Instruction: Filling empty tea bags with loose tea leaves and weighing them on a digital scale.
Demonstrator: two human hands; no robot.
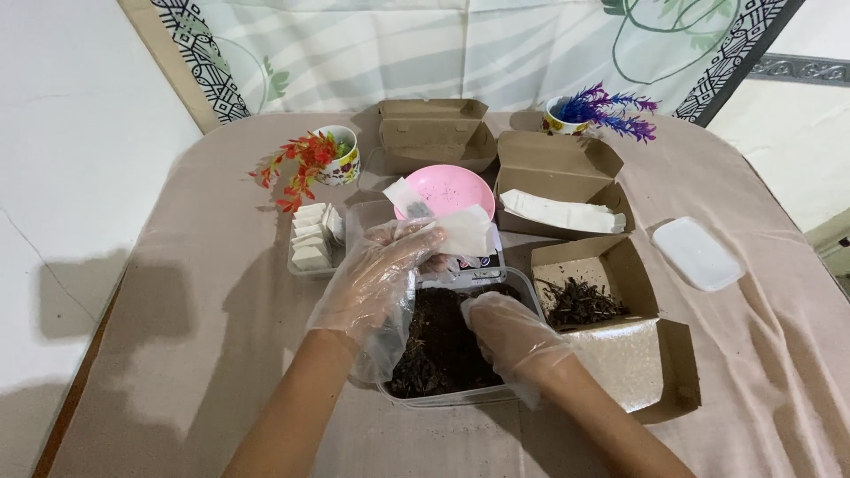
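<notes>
Head view: left hand (376,283) in clear glove, grip closed on white paper sachet (460,232); right hand (512,335) pinches dark dried leaves (438,345) inside clear plastic tub (460,396) on tabletop (195,292).

— What sort of place is this?

— A home, with a table (753,372) set up for hand packing. It has a soft beige cloth, and a patterned curtain (460,44) hangs behind it against plain white walls.

— What else points to a home?

— Two mugs (343,159) hold fake flowers (620,111) as decoration. The work gear is makeshift: cardboard boxes (567,168), a pink bowl (456,186) and a plastic tub (522,288).
</notes>
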